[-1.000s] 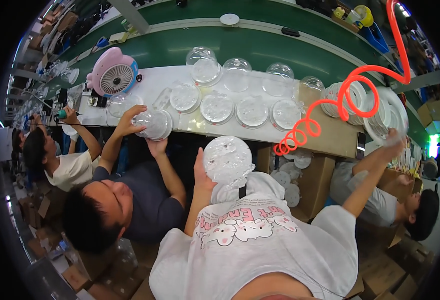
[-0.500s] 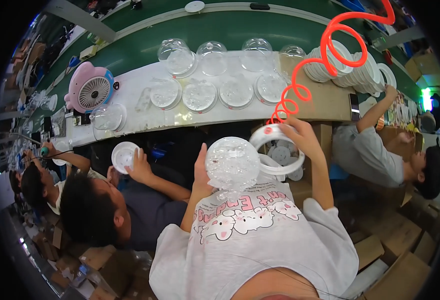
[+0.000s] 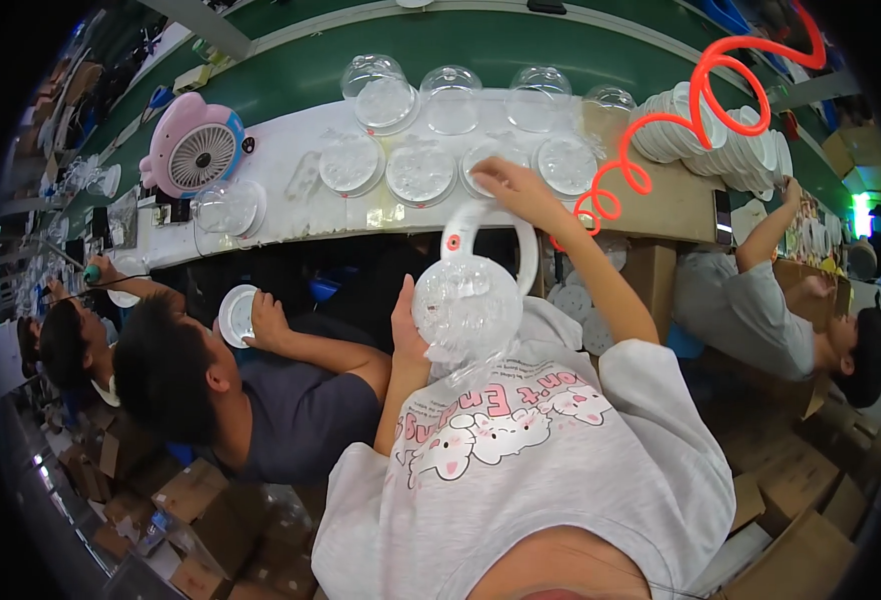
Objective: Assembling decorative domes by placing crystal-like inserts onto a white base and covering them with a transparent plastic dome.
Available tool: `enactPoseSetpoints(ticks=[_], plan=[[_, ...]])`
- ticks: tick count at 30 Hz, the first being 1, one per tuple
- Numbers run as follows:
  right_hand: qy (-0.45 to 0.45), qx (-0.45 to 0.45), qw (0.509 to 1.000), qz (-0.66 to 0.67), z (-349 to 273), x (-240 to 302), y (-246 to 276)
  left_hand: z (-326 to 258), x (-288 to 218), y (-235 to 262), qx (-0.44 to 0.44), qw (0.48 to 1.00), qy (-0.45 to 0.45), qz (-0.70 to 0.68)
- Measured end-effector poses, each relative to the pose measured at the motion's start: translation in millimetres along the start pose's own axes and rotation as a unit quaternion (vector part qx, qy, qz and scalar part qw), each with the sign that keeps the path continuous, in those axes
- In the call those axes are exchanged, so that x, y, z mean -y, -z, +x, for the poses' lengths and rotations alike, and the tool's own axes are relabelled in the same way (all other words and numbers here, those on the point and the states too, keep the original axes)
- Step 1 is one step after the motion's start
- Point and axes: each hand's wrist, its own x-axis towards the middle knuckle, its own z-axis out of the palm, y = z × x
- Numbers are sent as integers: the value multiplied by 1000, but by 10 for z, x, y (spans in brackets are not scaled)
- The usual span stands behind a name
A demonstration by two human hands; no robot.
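Observation:
My left hand [image 3: 409, 325] grips the left side of a round whitish disc [image 3: 469, 308] with clear, crinkled plastic over it, held in front of my shirt. A loose fold of the plastic hangs at its lower edge. With bent fingers, my right hand [image 3: 521, 192] holds the far rim of a white ring [image 3: 529, 258], just beyond the disc. The ring carries a small red round mark on its left side, and the disc overlaps its near part. Part of the ring's far rim is blurred.
Ahead, the white-topped bench [image 3: 286, 225] bears several clear domes and round pieces. A pink fan [image 3: 201, 150] stands left, stacked white rings [image 3: 706, 140] right. A coiled red hose [image 3: 633, 165] hangs down at the right. Co-workers sit on both sides; cardboard boxes [image 3: 201, 500] lie behind.
My right hand has carried the white ring left and toward the bench, from the disc's right side to beyond it. The disc stays in my left hand. The view has shifted slightly.

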Motion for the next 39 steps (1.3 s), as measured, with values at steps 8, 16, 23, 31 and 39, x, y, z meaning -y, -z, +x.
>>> enactPoseSetpoints(ticks=[8,16,23,31,39], plan=[[150,64,962,217,-1047,323,-58,122,-107,-103,-48,971,-221,72],[-23,-68,969,237,-1045,636,-441,315,15,-174,-114,917,-329,195],[-77,-59,876,473,-936,565,-410,293,-16,-152,-125,910,-330,219],[-122,-95,865,477,-869,354,-314,271,-114,-226,-25,867,-387,313],[-102,-172,880,430,-878,443,57,126,-373,-143,-165,879,-323,310]])
